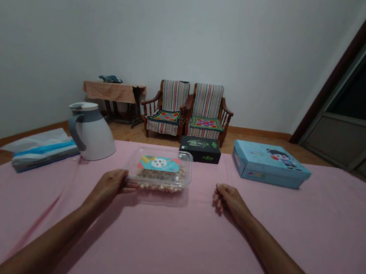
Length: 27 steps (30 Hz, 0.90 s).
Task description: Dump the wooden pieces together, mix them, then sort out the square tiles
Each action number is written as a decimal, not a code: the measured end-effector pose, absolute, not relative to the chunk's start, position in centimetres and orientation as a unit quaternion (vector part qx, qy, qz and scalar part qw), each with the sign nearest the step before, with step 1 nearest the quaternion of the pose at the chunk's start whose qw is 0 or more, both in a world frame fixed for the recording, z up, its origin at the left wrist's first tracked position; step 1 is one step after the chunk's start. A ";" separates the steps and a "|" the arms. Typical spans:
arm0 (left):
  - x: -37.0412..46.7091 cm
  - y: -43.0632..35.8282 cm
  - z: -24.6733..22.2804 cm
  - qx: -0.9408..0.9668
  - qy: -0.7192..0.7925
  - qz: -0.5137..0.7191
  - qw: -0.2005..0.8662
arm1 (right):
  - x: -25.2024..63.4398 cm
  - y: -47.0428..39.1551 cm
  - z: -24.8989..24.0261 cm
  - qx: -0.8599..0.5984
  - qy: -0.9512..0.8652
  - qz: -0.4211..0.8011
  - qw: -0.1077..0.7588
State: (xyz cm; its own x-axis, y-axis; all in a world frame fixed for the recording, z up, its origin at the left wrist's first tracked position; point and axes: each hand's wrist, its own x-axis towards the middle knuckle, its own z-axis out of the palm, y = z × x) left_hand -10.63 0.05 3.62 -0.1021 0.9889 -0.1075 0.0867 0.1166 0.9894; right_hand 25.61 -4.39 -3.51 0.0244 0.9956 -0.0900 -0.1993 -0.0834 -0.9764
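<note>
A clear plastic container [153, 175] of small, pale, nut-like pieces stands in front of me, with a blue and orange label on its lid. My left hand [112, 184] grips its left side, thumb at the upper edge and fingers along the lower side. Below the container's front lies a faint see-through patch; whether that is plastic or shadow I cannot make out. To the right of the container and apart from it, my right hand [227, 201] hovers low over the pink cloth [165, 244], its fingers curled closed with nothing visible in them.
A grey-white jug [96, 136] and a pack of tissues [45, 155] stand at the left. Behind the container is a black box [200, 149]; a light-blue box [270, 163] lies to the right. Beyond the cloth's far edge are two wooden armchairs [206, 100] and a side table [112, 90].
</note>
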 end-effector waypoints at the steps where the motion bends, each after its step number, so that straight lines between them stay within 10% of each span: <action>1: -11.4 0.9 3.9 0.462 0.564 0.488 0.479 | 25.6 -4.4 -3.6 -0.479 -0.420 0.559 0.531; 27: -11.3 16.2 2.9 0.438 0.624 0.455 0.460 | 24.7 -4.3 -3.6 -0.536 -0.451 0.509 0.500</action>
